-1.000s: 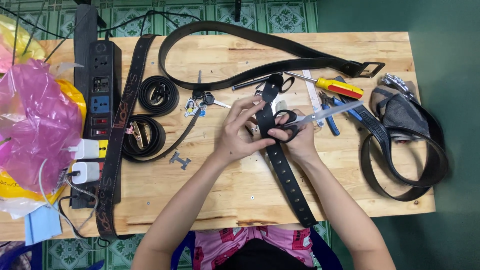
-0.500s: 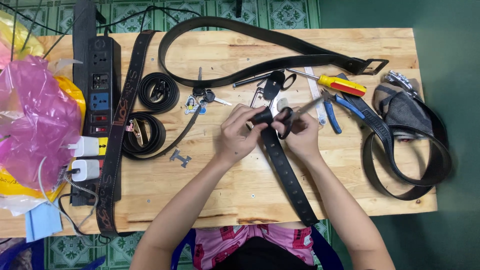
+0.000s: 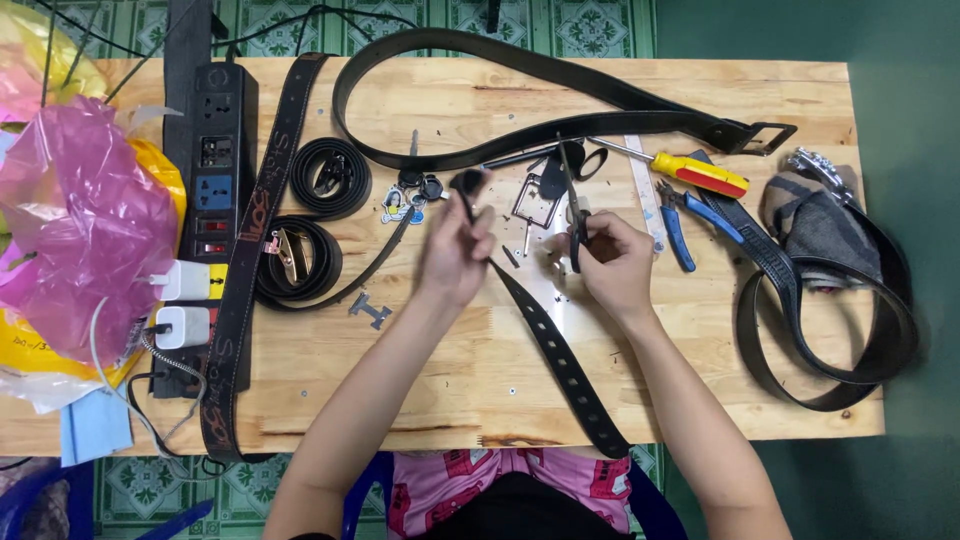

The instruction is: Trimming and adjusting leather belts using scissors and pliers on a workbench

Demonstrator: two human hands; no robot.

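Observation:
My left hand is shut on the top end of a black belt with punched holes. The belt runs from that hand down and to the right, over the near edge of the wooden table. My right hand grips black-handled scissors, blades pointing away from me. The two hands are apart, with a small gap between scissors and belt end. A square metal buckle frame lies on the table just beyond the hands.
A black power strip with white chargers lies left, beside a pink plastic bag. Two coiled belts, a long black belt, a brown belt, a yellow-red screwdriver, blue pliers and another belt surround the hands.
The hands were together on the belt end with the scissors. Now they have parted: my left hand pulled the belt end left, my right hand drew the scissors right.

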